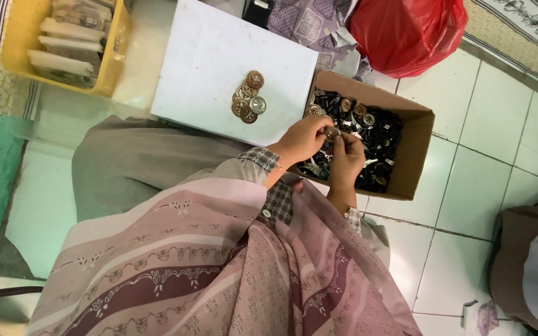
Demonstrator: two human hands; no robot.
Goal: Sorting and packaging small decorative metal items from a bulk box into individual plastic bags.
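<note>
Both hands meet over the cardboard box, just inside its left-hand rim. The left hand and the right hand are each pinched on one small round metal button, which is held between their fingertips, just above the box's contents. Neither hand is loose or empty, and the other fingers are curled in around the piece.

The box is filled with a heap of small parts, mostly dark, with some bright metal ones mixed in (too small to tell each kind). Left of the box, touching its side, stands a low white bench. On it, near the box edge, lies a small pile of buttons, round, brassy and silvery, overlapping one another.

Judging by this, the step in hand is the working or checking of a single button picked from the box, with the finished or chosen ones gathered in the pile. Any next move calls for a firm fingertip pinch and a short carry leftward from the box, setting the piece down without scattering the pile.

Further left of the box is a yellow tray of pale strips. Above the box lies a red plastic bag, and the tiled floor is to its right.
</note>
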